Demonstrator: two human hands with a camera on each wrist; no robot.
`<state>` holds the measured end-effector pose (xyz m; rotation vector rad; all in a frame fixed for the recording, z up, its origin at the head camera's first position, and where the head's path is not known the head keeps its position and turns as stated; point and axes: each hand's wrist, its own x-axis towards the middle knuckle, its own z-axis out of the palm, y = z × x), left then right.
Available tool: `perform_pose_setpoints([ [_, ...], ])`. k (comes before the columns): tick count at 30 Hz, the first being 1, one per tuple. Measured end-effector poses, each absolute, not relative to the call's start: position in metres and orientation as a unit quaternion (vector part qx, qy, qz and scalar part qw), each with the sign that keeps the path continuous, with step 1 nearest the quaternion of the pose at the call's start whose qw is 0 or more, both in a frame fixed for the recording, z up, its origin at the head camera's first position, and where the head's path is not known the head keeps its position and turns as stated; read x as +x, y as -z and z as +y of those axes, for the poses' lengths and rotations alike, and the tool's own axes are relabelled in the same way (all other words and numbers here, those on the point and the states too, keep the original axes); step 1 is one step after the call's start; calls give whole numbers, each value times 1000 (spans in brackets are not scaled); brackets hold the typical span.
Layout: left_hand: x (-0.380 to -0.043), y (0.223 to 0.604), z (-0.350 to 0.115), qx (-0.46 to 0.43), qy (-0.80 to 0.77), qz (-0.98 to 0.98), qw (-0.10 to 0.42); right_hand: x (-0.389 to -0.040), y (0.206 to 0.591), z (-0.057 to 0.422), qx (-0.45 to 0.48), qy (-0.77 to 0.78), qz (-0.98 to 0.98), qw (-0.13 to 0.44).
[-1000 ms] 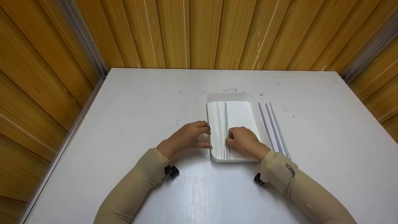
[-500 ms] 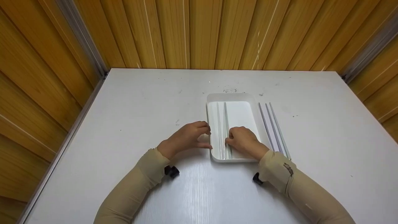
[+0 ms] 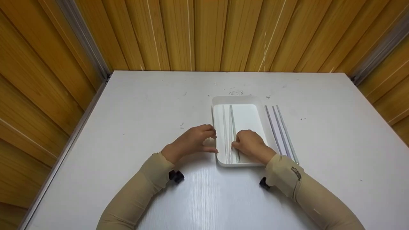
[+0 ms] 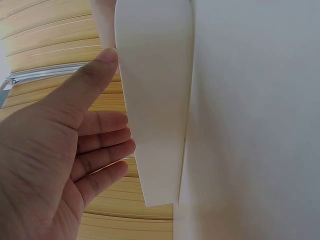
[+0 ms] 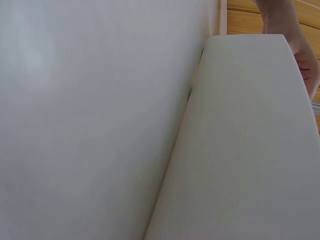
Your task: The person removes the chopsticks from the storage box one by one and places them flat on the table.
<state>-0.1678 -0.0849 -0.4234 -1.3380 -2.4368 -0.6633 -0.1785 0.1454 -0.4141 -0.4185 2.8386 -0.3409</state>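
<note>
A shallow white tray lies on the table, with a few slim pale chopsticks lengthwise in its left half. My right hand reaches over the tray's right side, fingers curled, and pinches one chopstick. That chopstick slants slightly, its near end apart from its neighbour; the knuckles hide its middle. At the tray's left wall my left hand rests its thumb and fingertips. In the left wrist view, the fingers reach fairly straight to the wall. The right wrist view shows a tray wall, not the right fingertips.
Three greyish chopsticks lie side by side on the white table, just right of the tray. The right forearm passes close to their near ends. Wood-look panels stand behind the table and at both sides.
The near end of the pinched chopstick has swung a little to the right, widening the gap from its neighbour. Both hands have stayed almost in place.
</note>
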Motion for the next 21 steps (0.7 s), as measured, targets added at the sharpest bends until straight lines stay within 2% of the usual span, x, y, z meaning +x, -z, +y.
perform_pose_setpoints([
  [13,-168,423,-85,-463,231,-844,143,-177,414,153,-131,150,973,118],
  [21,-169,426,-85,-469,237,-837,152,-177,411,159,-110,168,970,140],
])
